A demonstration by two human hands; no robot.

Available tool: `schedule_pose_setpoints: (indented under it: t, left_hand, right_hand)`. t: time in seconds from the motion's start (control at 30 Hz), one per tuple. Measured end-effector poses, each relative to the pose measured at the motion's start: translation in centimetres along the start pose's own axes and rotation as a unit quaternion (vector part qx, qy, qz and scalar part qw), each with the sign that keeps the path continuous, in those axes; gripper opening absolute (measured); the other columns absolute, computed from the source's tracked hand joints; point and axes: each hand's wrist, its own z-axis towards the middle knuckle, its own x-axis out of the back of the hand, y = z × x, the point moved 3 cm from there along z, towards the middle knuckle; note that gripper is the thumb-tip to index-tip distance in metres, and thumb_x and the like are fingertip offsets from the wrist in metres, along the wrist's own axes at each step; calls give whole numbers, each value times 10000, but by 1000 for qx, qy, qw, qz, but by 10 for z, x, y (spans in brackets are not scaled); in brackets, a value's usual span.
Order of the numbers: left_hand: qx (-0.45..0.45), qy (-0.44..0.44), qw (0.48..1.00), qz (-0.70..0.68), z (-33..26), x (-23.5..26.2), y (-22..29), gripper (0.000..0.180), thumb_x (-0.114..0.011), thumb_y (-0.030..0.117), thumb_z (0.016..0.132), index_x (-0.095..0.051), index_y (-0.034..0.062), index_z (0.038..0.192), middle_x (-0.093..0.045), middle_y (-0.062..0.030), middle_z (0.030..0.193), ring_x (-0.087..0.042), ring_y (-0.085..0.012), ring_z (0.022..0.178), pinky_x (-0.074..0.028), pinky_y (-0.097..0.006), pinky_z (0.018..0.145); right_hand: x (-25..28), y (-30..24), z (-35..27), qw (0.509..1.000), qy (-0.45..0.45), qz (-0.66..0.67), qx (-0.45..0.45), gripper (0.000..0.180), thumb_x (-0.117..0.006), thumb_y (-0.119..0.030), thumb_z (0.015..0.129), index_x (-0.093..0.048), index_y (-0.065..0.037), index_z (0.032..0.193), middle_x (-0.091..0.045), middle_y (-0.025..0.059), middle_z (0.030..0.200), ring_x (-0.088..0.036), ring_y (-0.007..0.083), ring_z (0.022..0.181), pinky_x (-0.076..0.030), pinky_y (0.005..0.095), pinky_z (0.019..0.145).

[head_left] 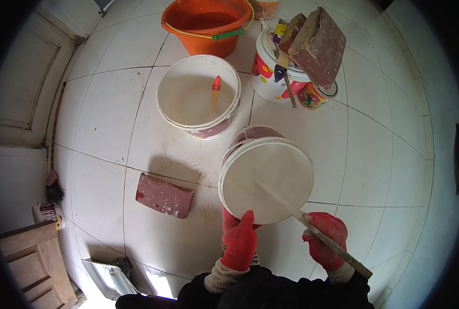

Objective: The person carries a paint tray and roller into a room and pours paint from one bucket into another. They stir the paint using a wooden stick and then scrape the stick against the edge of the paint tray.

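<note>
A white bucket filled with a pale, creamy liquid is right in front of me, its mouth tipped toward me. My left hand, in a red knitted glove, grips the near rim with the thumb up against the outside; its other fingers are partly hidden. A long wooden stick slants down into the liquid, its lower tip sunk from sight. Closed around the stick's upper part is my right hand, gloved in red too, just right of the bucket.
A second white bucket holding a red-and-wood brush stands beyond. Behind it is an orange basin. Far right, a paint bucket carries brushes and a reddish block. Another block lies left, near a dustpan.
</note>
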Motion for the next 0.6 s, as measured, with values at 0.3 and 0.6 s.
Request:
schedule_pose_setpoints:
  t: [0.3,0.6]
  left_hand:
    - [10,-11,1000,-5,-2,2,0,595,-430,-11,845,-242,138,1389,-405,-113,1295,-493,-245,1115,-495,-380,853]
    - [4,-16,999,-35,2,9,5,578,-430,-7,833,-273,132,1372,-427,-111,1273,-514,-267,1096,-511,-410,835]
  right_hand:
    - [7,-9,-2,998,55,9,14,429,-722,1,619,-586,-44,1024,-660,117,895,-653,270,764,-536,339,641]
    - [2,-4,18,991,95,-75,55,481,-717,7,628,-579,-33,1087,-649,135,945,-646,285,780,-536,337,651]
